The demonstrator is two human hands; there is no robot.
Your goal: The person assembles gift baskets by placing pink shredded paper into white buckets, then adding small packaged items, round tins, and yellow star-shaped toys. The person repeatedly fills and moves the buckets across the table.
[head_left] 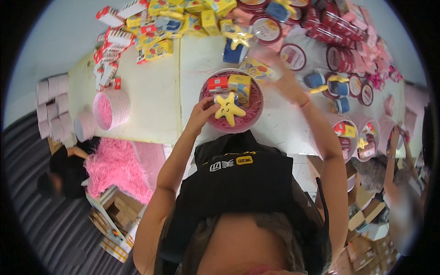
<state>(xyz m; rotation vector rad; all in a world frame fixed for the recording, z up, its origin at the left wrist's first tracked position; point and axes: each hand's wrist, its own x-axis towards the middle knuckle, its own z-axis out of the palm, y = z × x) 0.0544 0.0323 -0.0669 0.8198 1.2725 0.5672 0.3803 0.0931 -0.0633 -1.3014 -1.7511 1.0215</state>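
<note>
In front of me stands a round pink-and-white tub [232, 129], lined with pink paper shred. A small red-and-white box [217, 84] and a yellow box [241, 85] sit in it. On the near side of the tub lies a yellow smiling star plush [229, 110], its left edge pinched by my left hand [200, 115]. My right hand [288, 86] is smeared by motion just beyond the tub's right rim. Close to it is a flat yellow printed packet [256, 68]; whether the fingers touch it I cannot make out.
Yellow boxes [195, 25] and red-and-white boxes [110, 43] pile up far left. Maroon round-lidded tubs [266, 30] crowd the far right. Filled tubs [366, 137] stand at right. An open tub [111, 109] and a pink shred heap [117, 167] are left. Other people work at both sides.
</note>
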